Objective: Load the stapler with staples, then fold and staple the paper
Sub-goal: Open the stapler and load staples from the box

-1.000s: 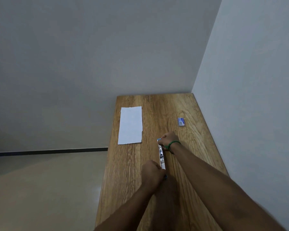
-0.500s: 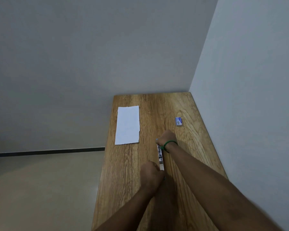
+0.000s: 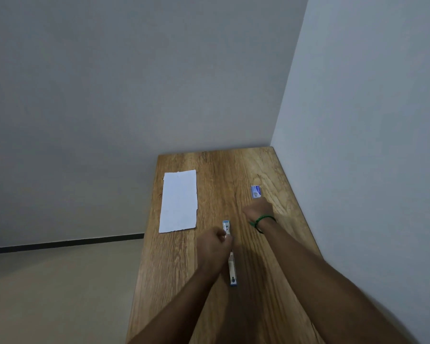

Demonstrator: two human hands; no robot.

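Note:
A stapler, opened out flat into a long thin strip, lies lengthwise in the middle of the wooden table. My left hand is closed on the stapler's middle part. My right hand, with a green band at the wrist, is off the stapler and reaches toward the small blue staple box; its fingertips are just short of the box. Whether those fingers are apart is unclear. A white sheet of paper lies flat at the table's left side.
The table stands in a corner, with a grey wall behind it and a white wall along its right edge. The left edge drops to a beige floor.
My right hand let go of the stapler's far end and moved forward and right toward the staple box. My left hand shifted forward along the stapler, baring its near end.

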